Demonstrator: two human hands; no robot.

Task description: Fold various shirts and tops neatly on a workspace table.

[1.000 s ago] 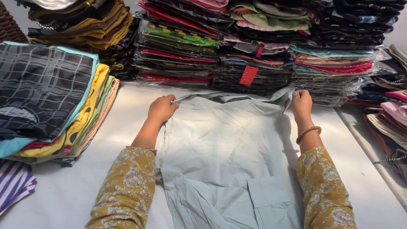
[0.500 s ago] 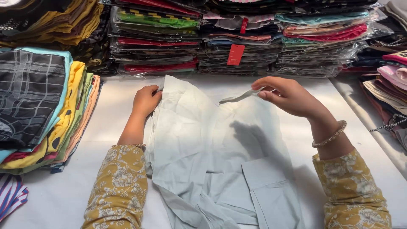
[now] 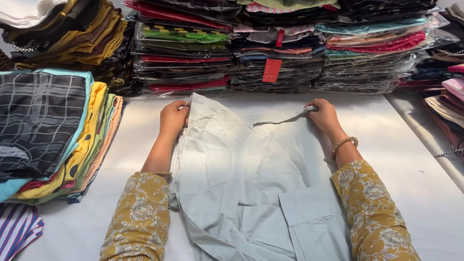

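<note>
A pale grey-green garment (image 3: 251,183) lies spread on the white table (image 3: 415,179) in front of me. My left hand (image 3: 173,118) grips its upper left corner, where the cloth is folded over. My right hand (image 3: 323,115) pinches a thin strip of the cloth at the upper right edge, close to the table. Both arms wear yellow floral sleeves, and the right wrist carries a gold bangle. A patch pocket shows low on the garment's right side.
Stacks of folded clothes in clear plastic bags (image 3: 270,48) line the far edge, one with a red tag (image 3: 271,70). A pile of folded garments (image 3: 43,130) topped by dark checked cloth stands at the left. More folded clothes (image 3: 447,92) sit at the right. Striped fabric (image 3: 17,232) lies bottom left.
My right hand has moved right and down to the table, drawing the strip of cloth outward. My left hand has stayed on the upper left corner.
</note>
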